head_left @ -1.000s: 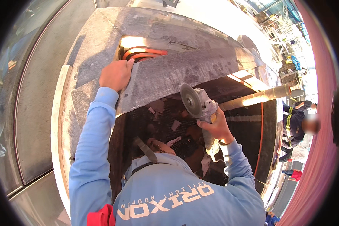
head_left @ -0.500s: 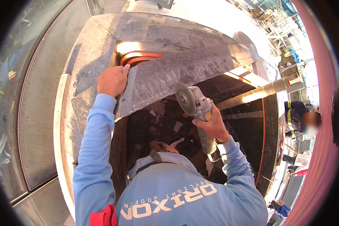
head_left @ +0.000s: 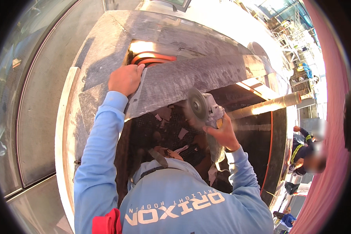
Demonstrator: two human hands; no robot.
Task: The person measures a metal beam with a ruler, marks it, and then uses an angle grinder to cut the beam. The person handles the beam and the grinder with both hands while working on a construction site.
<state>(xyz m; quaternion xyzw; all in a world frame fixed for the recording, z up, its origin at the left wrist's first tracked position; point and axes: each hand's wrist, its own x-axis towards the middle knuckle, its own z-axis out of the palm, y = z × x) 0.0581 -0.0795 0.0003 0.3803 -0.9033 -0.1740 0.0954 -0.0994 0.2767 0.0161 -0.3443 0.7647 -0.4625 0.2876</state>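
Note:
My left hand (head_left: 124, 80) is closed over the left end of a long grey stone slab (head_left: 191, 76), its thumb near the opening behind it. The slab lies at a slant across a dark rectangular hollow. In my right hand (head_left: 224, 134) is an angle grinder (head_left: 211, 109), gripped by its body and held over the hollow. Its round disc (head_left: 197, 104) is just off the slab's near edge; whether it is spinning I cannot tell. The grinder's tail end and cord hang below my right hand.
Orange conduits (head_left: 154, 58) bend inside the opening behind the slab. A tan pipe (head_left: 267, 105) crosses the hollow at right, beside a thin orange line (head_left: 270, 144). Wood edging (head_left: 66, 101) runs along the left. Co-workers (head_left: 304, 146) are at far right, beside pink sheeting (head_left: 335, 117).
The view has shifted slightly, so slab, hands and grinder sit a little further right. Both grips are unchanged. More of the co-workers shows at far right.

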